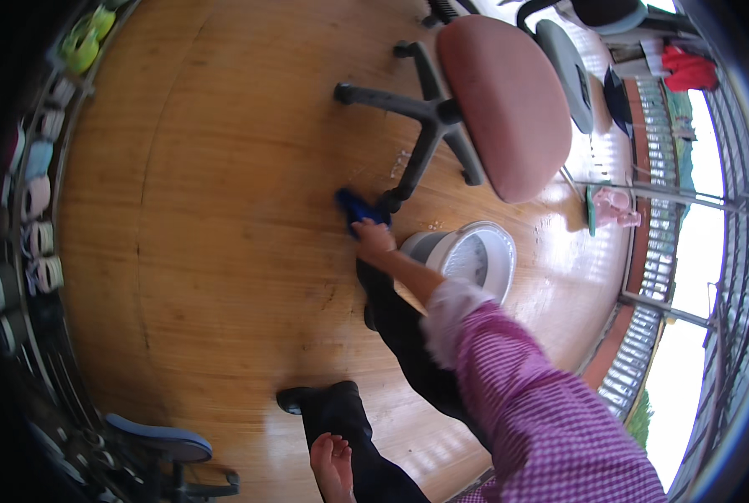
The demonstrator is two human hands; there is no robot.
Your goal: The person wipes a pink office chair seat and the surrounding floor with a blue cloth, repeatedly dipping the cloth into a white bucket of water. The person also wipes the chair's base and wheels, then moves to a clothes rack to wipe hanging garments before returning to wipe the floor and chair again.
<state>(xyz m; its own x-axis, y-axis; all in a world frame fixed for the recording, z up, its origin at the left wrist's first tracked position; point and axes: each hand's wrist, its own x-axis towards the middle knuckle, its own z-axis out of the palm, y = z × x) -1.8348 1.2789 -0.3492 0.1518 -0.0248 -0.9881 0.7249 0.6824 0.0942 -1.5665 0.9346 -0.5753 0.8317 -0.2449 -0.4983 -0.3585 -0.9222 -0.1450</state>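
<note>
My right hand (374, 242) reaches down to the wooden floor (224, 251), closed around a blue object (360, 210), blurred and possibly a cloth. The blue object is by a caster of the pink-seated swivel chair (506, 107). A white and grey bucket-like bin (505, 251) stands to the right of that hand, with something pale and shiny inside. Small pale bits (434, 224) lie on the floor between the bin and the chair base. Low in the view, my left hand (332, 462) hangs before my trouser leg, fingers loosely curled, with nothing seen in it.
A rack of shoes (46, 239) lines the left side. A blue-seated chair (161, 437) stands at lower left. Grey-seated furniture (566, 75) is at upper right, near a pink and green item (612, 207). A balustrade (657, 251) runs along the right.
</note>
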